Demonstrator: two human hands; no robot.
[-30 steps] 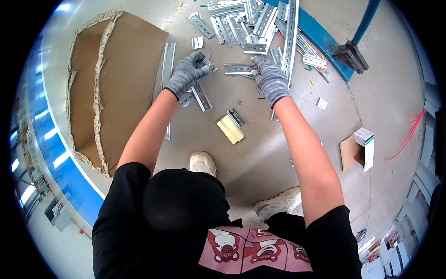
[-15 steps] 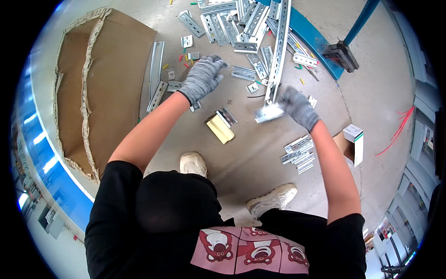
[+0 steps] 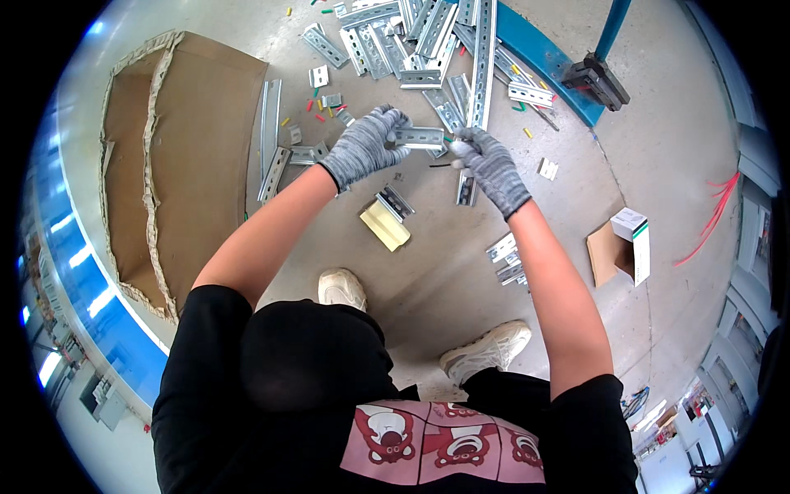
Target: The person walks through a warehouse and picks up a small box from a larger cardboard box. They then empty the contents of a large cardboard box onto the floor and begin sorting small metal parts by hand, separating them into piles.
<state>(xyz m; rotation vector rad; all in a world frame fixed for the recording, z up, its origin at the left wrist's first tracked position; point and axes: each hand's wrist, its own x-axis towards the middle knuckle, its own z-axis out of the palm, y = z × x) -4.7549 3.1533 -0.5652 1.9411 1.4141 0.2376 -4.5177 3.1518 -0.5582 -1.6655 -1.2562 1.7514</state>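
My left hand [image 3: 366, 148], in a grey knit glove, pinches the left end of a short slotted metal rail [image 3: 421, 138] above the floor. The gloved right hand [image 3: 491, 167] is just beyond the rail's right end, its fingers curled together over the lower part of a long slotted rail [image 3: 480, 82]. What lies in those fingers, if anything, is hidden. On the floor below sits a yellow block [image 3: 385, 227] against a short dark-faced rail piece [image 3: 395, 202]. A small stack of rail pieces [image 3: 502, 251] is partly covered by my right forearm.
Many cut rails [image 3: 374, 51] lie heaped at the far middle, with small coloured sleeves around them. A blue metal base [image 3: 531, 58] stands beside the heap. Flattened brown cardboard [image 3: 206, 165] is at left, a small open carton [image 3: 634, 243] at right, near red wires [image 3: 714, 216].
The short rail that was blurred in my right hand now appears between the hands, gripped by the left. My right hand has moved left and farther away; the left hand has shifted slightly right.
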